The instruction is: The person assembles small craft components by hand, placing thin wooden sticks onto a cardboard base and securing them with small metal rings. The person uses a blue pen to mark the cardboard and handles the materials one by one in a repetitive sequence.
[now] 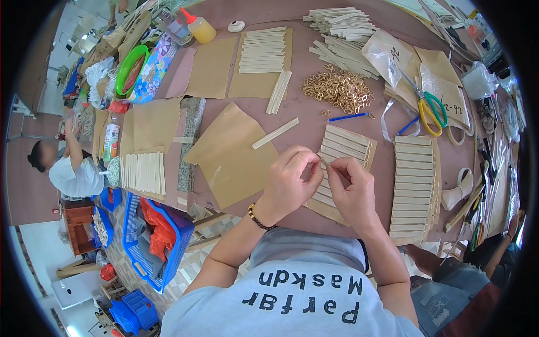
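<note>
My left hand (295, 178), a beaded bracelet on its wrist, is closed in a pinch. My right hand (351, 188) also pinches, its fingertips meeting the left ones. Something small and thin sits between them, too little of it showing to name. Under and behind both hands lies a tan sheet with a row of pale strips (340, 144), small gold rings along its right edge. A similar sheet of strips with gold rings (414, 188) lies to the right. Farther back are a heap of gold oval rings (338, 90) and a blue pen (348, 117).
Left of my hands lie a loose strip (275, 133) and a tan sheet (227, 163). Scissors (429, 109) rest at right, near piled strips (342, 25). A glue bottle (200, 28) stands far left. A blue basket (178, 247) is beside the table; other people sit left and right.
</note>
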Available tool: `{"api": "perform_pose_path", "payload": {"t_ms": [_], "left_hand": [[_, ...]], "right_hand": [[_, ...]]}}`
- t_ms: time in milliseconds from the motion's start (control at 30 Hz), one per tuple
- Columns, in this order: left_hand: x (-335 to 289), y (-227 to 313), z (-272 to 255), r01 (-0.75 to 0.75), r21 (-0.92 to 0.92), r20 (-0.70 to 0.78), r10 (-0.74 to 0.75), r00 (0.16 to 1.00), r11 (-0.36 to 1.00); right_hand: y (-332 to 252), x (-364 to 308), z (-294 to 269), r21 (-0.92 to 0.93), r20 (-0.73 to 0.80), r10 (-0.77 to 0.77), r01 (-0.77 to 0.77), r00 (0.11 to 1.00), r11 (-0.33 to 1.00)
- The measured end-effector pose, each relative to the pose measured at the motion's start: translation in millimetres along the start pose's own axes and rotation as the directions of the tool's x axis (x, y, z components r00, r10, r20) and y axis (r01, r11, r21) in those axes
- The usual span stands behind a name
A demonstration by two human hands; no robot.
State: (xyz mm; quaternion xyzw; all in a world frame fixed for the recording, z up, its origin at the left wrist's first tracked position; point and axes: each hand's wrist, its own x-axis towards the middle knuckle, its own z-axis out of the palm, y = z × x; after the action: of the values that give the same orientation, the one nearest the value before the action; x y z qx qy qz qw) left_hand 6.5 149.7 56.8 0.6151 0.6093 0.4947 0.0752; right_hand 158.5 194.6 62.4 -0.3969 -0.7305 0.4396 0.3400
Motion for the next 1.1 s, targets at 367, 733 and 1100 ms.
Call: {"api": "perform_pose_path", "payload": {"t_ms": [367, 733, 1100], "left_hand": [[-1, 1, 1, 0.017, -0.006, 0.011, -0.017, 1.0, 1.0], [-8, -1, -13, 0.472, -0.281, 0.312, -0.385, 0.868, 0.836], [-11, -10, -20, 0.486, -0.374, 0.428, -0.317, 0.846, 0.79]], "right_hand": [[4, -1, 0, -0.001, 0.018, 0.017, -0.017, 1.0, 1.0], [2, 0, -10, -0.013, 0.086, 0.022, -0.021, 0.996, 1.0], [2, 0, -10, -0.019, 0.139, 0.072, -0.07, 0.988, 0.997]]}}
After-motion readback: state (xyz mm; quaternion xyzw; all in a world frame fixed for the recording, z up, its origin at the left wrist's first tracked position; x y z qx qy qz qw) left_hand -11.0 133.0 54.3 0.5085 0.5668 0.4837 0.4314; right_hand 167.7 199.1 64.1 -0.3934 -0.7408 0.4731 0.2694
